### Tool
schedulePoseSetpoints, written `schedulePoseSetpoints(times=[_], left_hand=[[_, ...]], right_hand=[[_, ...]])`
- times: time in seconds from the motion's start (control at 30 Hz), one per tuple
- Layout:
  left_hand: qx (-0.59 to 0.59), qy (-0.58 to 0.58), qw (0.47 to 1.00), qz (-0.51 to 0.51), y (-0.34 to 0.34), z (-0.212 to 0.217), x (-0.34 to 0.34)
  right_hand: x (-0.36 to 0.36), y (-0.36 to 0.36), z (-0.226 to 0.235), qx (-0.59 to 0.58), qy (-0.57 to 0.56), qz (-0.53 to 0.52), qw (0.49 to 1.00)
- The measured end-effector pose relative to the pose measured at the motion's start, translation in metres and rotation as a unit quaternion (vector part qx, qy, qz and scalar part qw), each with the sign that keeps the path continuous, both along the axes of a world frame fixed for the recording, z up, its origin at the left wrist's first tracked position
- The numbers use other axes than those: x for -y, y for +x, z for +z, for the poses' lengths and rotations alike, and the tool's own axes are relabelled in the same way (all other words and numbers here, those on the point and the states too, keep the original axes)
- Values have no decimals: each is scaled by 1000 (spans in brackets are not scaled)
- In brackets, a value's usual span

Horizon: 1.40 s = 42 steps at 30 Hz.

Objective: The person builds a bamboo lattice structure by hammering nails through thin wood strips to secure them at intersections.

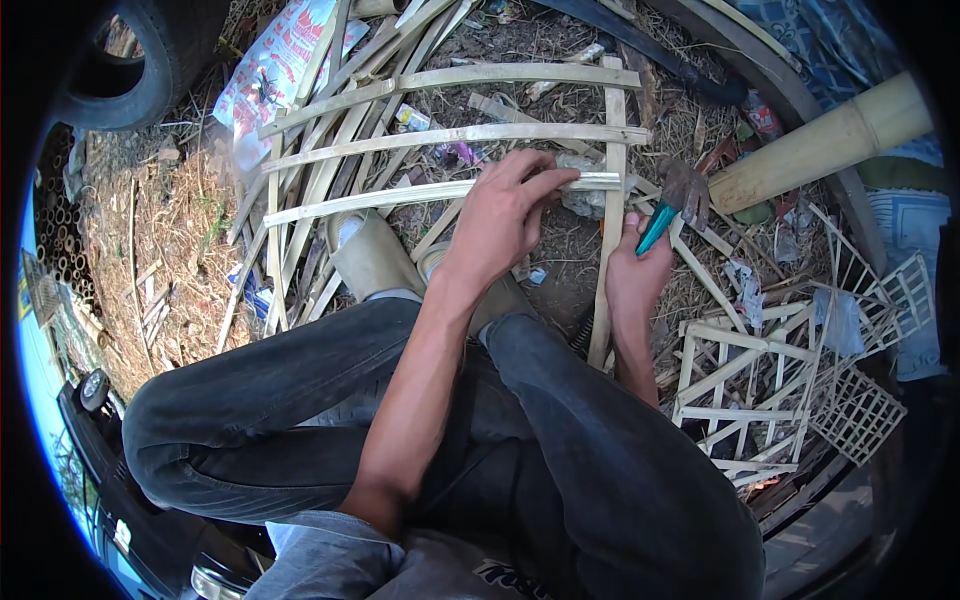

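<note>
My left hand (505,212) grips the nearest crosswise bamboo slat (365,201) close to its right end, index finger stretched along it. That end lies over a long upright slat (613,150). In my right hand (638,270) is a hammer (657,226) with a teal handle, its dark head just right of the slat's end. Farther off, two more slats, the middle one (450,138) and the far one (500,73), cross the same upright. Their left ends meet a second upright (275,240). Whether anything small sits between my left fingertips cannot be made out.
Loose bamboo strips (330,130) lie under the frame's left side. A thick bamboo pole (820,145) juts in from the right. Small lattice pieces (750,370) are piled at the right. A tyre (150,70) stands at the far left, beside a printed plastic sack (270,80).
</note>
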<state>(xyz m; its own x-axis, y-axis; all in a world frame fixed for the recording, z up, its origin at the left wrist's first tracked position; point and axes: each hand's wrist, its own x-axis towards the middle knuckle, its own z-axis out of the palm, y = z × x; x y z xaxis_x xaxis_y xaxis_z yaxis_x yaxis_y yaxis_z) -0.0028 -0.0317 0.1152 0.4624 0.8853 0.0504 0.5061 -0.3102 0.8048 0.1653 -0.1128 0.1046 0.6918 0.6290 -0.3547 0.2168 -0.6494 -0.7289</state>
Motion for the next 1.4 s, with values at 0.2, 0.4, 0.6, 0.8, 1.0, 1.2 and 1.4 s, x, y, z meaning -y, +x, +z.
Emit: schedulePoseSetpoints(times=[0.2,0.4,0.6,0.8,1.0,1.2,1.4], left_hand=[[14,-68,998,4,-18,15,-11],[3,-40,999,-11,-14,16,-7],[42,-119,992,12,-11,13,-5],[82,-123,988,40,-36,14,-6],[143,-117,983,23,-20,20,-15],[117,-169,978,22,-45,27,-13],[-155,-42,970,183,-129,153,-52]], right_hand=[[1,-13,-6,54,37,54,996],[-2,-13,4,1,20,22,1000],[-2,-11,7,2,14,25,1000],[0,-33,-1,-13,28,53,998],[4,-7,2,-7,27,31,999],[1,-30,-4,5,45,43,998],[2,-24,5,18,-22,40,999]])
